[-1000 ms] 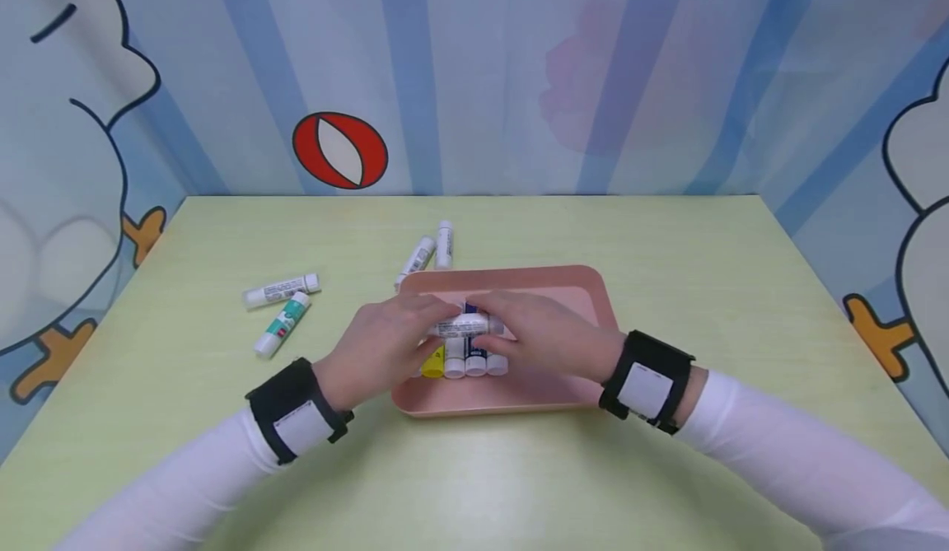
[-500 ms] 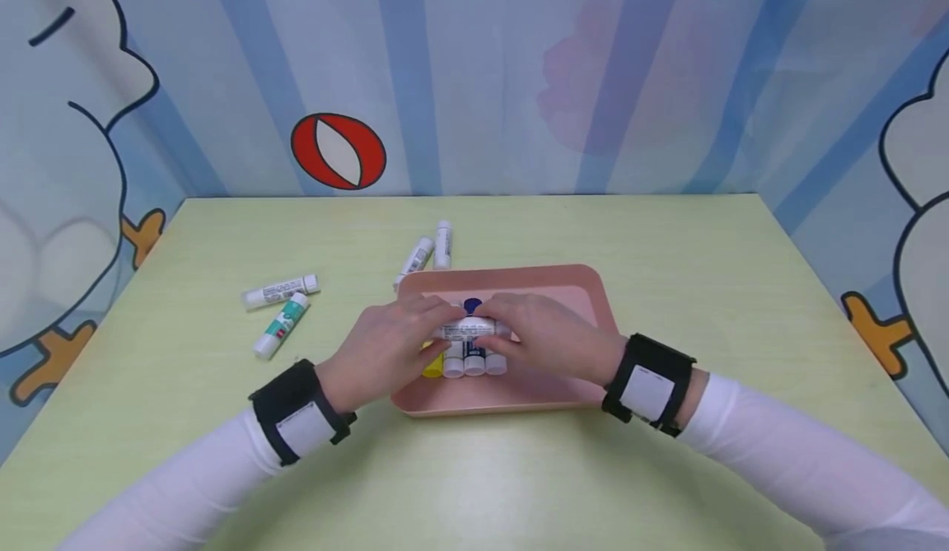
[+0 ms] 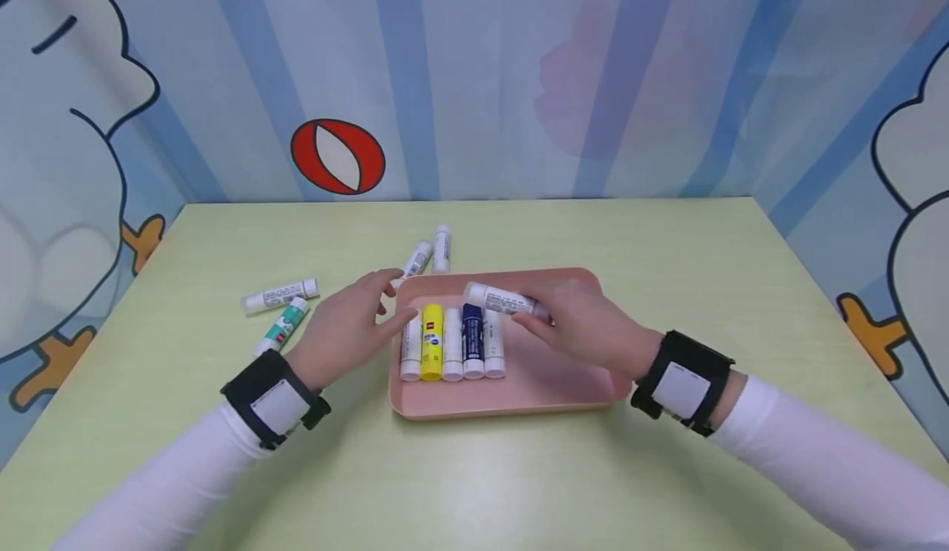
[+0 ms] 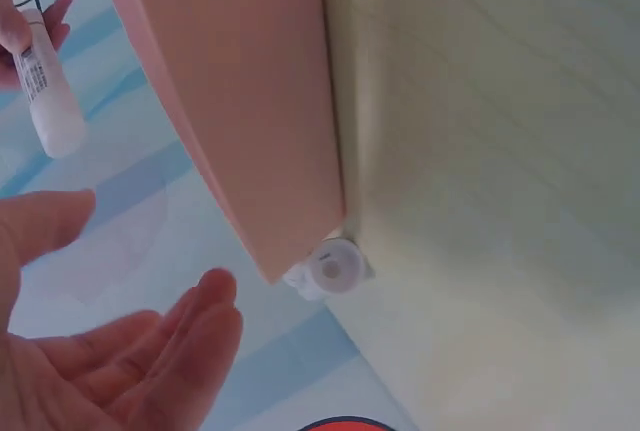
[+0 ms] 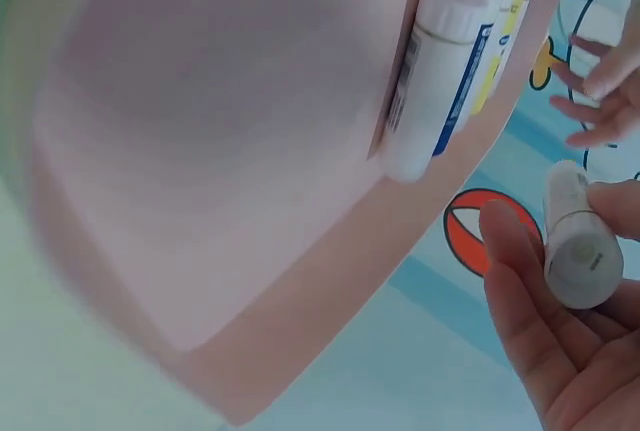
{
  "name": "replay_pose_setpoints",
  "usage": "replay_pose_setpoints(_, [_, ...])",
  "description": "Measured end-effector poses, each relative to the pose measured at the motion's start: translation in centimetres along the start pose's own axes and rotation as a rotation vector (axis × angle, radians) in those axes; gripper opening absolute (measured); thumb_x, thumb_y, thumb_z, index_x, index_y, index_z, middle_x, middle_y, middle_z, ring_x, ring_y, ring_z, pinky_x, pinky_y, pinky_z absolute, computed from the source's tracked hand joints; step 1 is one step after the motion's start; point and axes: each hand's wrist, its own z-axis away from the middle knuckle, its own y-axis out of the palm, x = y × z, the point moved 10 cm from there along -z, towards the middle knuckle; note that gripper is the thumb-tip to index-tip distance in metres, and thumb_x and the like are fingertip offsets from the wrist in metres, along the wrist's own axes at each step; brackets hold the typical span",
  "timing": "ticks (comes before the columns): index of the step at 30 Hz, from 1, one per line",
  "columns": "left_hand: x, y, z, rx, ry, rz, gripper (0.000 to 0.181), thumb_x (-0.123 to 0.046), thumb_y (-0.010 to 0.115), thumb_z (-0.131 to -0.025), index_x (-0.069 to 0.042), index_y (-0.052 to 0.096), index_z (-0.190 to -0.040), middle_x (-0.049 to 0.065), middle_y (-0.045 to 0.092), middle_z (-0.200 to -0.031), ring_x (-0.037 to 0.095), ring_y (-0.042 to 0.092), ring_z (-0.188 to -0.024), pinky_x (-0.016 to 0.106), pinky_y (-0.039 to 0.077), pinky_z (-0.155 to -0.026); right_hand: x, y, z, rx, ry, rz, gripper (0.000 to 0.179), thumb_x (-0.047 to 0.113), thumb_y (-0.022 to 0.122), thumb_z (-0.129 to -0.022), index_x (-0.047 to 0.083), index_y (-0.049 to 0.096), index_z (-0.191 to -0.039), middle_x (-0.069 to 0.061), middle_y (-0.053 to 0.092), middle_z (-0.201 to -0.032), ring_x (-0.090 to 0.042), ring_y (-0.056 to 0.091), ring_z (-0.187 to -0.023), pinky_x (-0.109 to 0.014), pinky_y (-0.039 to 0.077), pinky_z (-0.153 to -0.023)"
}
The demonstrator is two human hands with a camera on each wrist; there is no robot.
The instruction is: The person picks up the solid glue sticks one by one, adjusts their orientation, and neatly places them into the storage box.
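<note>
Above the pink tray (image 3: 563,378), my right hand (image 3: 578,324) grips a white glue stick (image 3: 498,298) by one end. The right wrist view shows that glue stick (image 5: 580,251) between thumb and fingers. My left hand (image 3: 348,324) holds nothing; its thumb and fingers are spread apart at the tray's left edge. In the tray several glue sticks lie side by side in a row, among them a yellow one (image 3: 432,343), a dark blue one (image 3: 472,341) and a white one (image 3: 493,345) at the row's right end.
Behind the tray lie two white glue sticks (image 3: 441,249), one partly behind my left fingers. On the left of the table are a white glue stick (image 3: 278,296) and a green-and-white one (image 3: 283,325). A patterned curtain (image 3: 489,81) stands at the table's back edge.
My left hand has let go of the white glue stick and moved left. My right hand has drawn the stick up and to the right, uncovering the row in the tray.
</note>
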Motion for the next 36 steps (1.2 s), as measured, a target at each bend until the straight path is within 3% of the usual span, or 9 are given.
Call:
replay_pose_setpoints(3, [1.5,0.8,-0.1,0.06,-0.085,0.068,0.062,-0.042,0.056,-0.086,-0.01,0.036,-0.135,0.007,0.055,-0.1,0.018,0.052,-0.077,0.026,0.045,-0.058,-1.2,-0.5,0.4,-0.014,0.072,-0.028,0.044,0.027,0.058,-0.088,0.03,0.047,-0.131,0.01,0.056,-0.103,-0.01,0.049,-0.075,-0.025,0.042,-0.061])
replay_pose_setpoints(5, [2.2,1.5,0.0,0.112,-0.133,0.117,0.063,-0.041,0.057,-0.086,-0.009,0.035,-0.136,0.007,0.055,-0.096,0.019,0.052,-0.074,0.026,0.045,-0.057,-2.0,-0.7,0.8,-0.014,0.125,-0.012,0.045,0.027,0.058,-0.087,0.028,0.048,-0.131,0.006,0.057,-0.103,-0.011,0.049,-0.072,-0.026,0.043,-0.061])
replay_pose_setpoints(11, [3.6,4.0,0.5,0.253,-0.244,0.28,0.06,-0.035,0.058,-0.087,-0.007,0.037,-0.135,0.007,0.056,-0.087,0.018,0.055,-0.069,0.028,0.046,-0.06,-4.0,-1.3,2.0,-0.024,0.234,0.148,0.045,0.031,0.058,-0.086,0.019,0.05,-0.128,0.002,0.053,-0.069,-0.013,0.042,-0.049,-0.029,0.037,-0.046])
replay_pose_setpoints(15, [3.8,5.2,0.5,0.302,-0.277,0.35,0.05,-0.029,0.058,-0.088,-0.008,0.044,-0.131,0.007,0.057,-0.081,0.019,0.056,-0.066,0.028,0.047,-0.059,-5.1,-1.2,2.6,-0.007,0.295,0.208,0.041,0.034,0.057,-0.086,0.014,0.052,-0.122,0.002,0.045,-0.055,-0.014,0.041,-0.046,-0.029,0.034,-0.044])
replay_pose_setpoints(21, [3.9,5.6,0.4,0.299,-0.269,0.381,0.043,-0.021,0.056,-0.089,-0.006,0.047,-0.128,0.008,0.057,-0.079,0.019,0.057,-0.063,0.028,0.047,-0.059,-6.1,-1.2,3.2,-0.008,0.305,0.279,0.028,0.033,0.058,-0.085,0.007,0.056,-0.091,0.003,0.044,-0.054,-0.013,0.041,-0.047,-0.028,0.034,-0.042])
replay_pose_setpoints(24, [3.7,5.5,0.4,0.295,-0.261,0.388,0.041,-0.019,0.056,-0.089,-0.006,0.048,-0.127,0.008,0.057,-0.079,0.019,0.057,-0.063,0.028,0.048,-0.059,-6.4,-1.1,3.5,-0.011,0.307,0.307,0.026,0.032,0.059,-0.084,0.007,0.054,-0.084,0.002,0.042,-0.051,-0.013,0.04,-0.045,-0.028,0.033,-0.041])
replay_pose_setpoints(31, [3.6,5.5,0.3,0.299,-0.277,0.398,0.04,-0.019,0.056,-0.089,-0.006,0.048,-0.126,0.008,0.057,-0.082,0.019,0.057,-0.064,0.028,0.048,-0.059,-7.6,0.0,3.9,0.046,0.401,0.353,0.044,0.043,0.048,-0.09,0.012,0.045,-0.06,0.0,0.039,-0.046,-0.014,0.042,-0.045,-0.028,0.034,-0.043])
replay_pose_setpoints(36, [3.7,5.7,0.2,0.297,-0.274,0.395,0.04,-0.018,0.055,-0.089,-0.005,0.048,-0.126,0.008,0.057,-0.082,0.019,0.057,-0.063,0.028,0.048,-0.059,-7.8,0.8,3.8,0.1,0.435,0.382,0.05,0.043,0.042,-0.093,0.013,0.043,-0.053,0.0,0.039,-0.047,-0.015,0.043,-0.045,-0.029,0.034,-0.043])
